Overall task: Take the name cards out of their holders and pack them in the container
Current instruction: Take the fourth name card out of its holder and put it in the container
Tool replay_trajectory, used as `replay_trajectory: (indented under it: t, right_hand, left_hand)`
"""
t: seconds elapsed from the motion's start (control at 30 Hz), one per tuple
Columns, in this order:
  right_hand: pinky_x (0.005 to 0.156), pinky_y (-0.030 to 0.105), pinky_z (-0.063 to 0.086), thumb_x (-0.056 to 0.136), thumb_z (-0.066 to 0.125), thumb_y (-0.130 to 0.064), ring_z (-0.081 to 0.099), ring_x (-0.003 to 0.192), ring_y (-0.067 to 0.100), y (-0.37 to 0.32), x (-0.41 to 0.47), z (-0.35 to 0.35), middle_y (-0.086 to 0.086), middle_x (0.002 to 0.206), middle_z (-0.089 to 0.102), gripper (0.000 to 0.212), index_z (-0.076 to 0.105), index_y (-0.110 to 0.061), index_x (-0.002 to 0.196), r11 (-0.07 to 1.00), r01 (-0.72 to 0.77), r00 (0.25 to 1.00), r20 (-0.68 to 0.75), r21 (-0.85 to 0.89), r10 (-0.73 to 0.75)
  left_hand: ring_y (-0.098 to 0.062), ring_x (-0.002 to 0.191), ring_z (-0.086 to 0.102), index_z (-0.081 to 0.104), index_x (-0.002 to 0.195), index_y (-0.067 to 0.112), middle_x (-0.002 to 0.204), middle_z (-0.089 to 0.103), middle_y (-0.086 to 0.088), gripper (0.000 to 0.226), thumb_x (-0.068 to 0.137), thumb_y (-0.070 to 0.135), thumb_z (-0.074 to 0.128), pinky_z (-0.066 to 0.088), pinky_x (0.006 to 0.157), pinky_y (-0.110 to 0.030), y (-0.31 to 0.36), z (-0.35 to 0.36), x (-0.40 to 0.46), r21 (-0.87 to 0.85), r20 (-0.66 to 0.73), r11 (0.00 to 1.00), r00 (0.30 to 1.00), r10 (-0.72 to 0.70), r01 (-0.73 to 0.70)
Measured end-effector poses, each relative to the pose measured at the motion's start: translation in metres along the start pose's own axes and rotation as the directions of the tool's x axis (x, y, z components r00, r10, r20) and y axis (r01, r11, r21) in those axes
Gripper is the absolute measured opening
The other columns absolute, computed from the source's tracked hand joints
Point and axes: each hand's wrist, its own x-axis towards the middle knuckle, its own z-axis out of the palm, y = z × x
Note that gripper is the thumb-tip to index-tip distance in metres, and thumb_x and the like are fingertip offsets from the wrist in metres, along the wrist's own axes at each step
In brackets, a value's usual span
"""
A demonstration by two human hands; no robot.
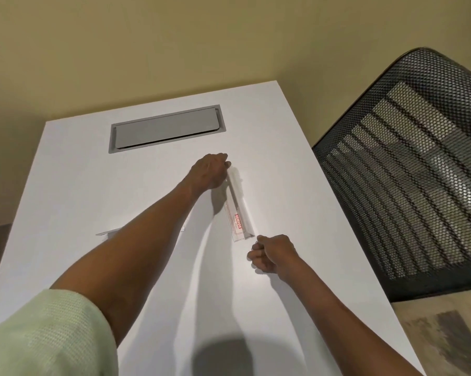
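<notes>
A clear plastic name card holder [238, 207] lies on the white table [93, 185], running away from me. It holds a white name card with a red label [237, 225] near its close end. My left hand [208, 172] grips the holder's far end with pinched fingers. My right hand [272, 256] is curled into a loose fist at the holder's near end; whether it touches the card edge is unclear. A second flat clear holder [107, 232] lies to the left, mostly hidden under my left forearm.
A grey hinged cable hatch [166, 128] is set into the table at the back. A black mesh office chair [408, 172] stands close against the table's right edge. Patterned floor [446, 335] shows at lower right. No container is in view.
</notes>
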Motion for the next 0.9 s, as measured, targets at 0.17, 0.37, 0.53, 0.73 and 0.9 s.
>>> replay_trajectory:
  t: [0.17, 0.37, 0.53, 0.73, 0.9]
  right_hand:
    - [0.051, 0.022, 0.031, 0.099, 0.045, -0.014, 0.036, 0.055, 0.019, -0.001, 0.012, -0.004, 0.016, 0.067, 0.039, 0.030, 0.043, -0.012, 0.069, 0.987, -0.070, 0.997, 0.054, 0.146, 0.063]
    - [0.053, 0.024, 0.053, 0.095, 0.057, -0.020, 0.061, 0.065, 0.026, -0.007, 0.014, 0.000, 0.028, 0.091, 0.072, 0.018, 0.060, -0.005, 0.086, 0.994, -0.057, 0.998, 0.041, 0.090, 0.053]
    - [0.054, 0.023, 0.045, 0.094, 0.057, -0.022, 0.057, 0.068, 0.024, -0.011, 0.017, 0.007, 0.013, 0.077, 0.070, 0.019, 0.061, -0.006, 0.085, 0.999, -0.035, 0.999, 0.036, 0.037, 0.033]
    - [0.050, 0.021, 0.032, 0.096, 0.054, -0.022, 0.049, 0.066, 0.020, -0.013, 0.013, 0.008, 0.007, 0.064, 0.067, 0.018, 0.058, -0.009, 0.085, 0.999, -0.039, 0.998, 0.053, -0.011, 0.039]
    - [0.052, 0.020, 0.034, 0.095, 0.054, -0.017, 0.052, 0.064, 0.017, -0.011, 0.007, 0.011, 0.004, 0.057, 0.069, 0.015, 0.061, -0.008, 0.085, 0.999, -0.045, 0.998, 0.052, -0.019, 0.046]
  left_hand:
    - [-0.039, 0.116, 0.053, 0.054, 0.115, 0.006, 0.122, 0.060, -0.020, 0.035, 0.104, 0.031, 0.032, 0.043, 0.090, -0.043, 0.004, 0.007, 0.018, 0.036, 0.069, 0.999, 0.997, -0.032, 0.029]
    - [-0.035, 0.115, 0.055, 0.061, 0.105, 0.006, 0.118, 0.064, -0.015, 0.031, 0.102, 0.021, 0.034, 0.047, 0.091, -0.041, -0.001, 0.018, 0.022, 0.091, 0.065, 0.996, 0.998, -0.018, 0.012]
    - [-0.036, 0.114, 0.056, 0.067, 0.111, 0.009, 0.120, 0.066, -0.014, 0.030, 0.097, 0.014, 0.041, 0.047, 0.090, -0.040, -0.007, 0.025, 0.022, 0.070, -0.017, 0.997, 1.000, 0.010, -0.009]
    - [-0.042, 0.092, 0.058, 0.058, 0.070, 0.004, 0.080, 0.063, -0.016, 0.024, 0.090, 0.003, 0.044, 0.036, 0.066, -0.034, -0.008, 0.026, 0.017, 0.094, -0.063, 0.994, 0.996, 0.066, -0.060]
    - [-0.042, 0.087, 0.058, 0.061, 0.077, -0.006, 0.091, 0.065, -0.023, 0.023, 0.091, 0.003, 0.045, 0.034, 0.069, -0.034, -0.008, 0.016, 0.007, 0.111, -0.048, 0.992, 0.997, 0.060, -0.054]
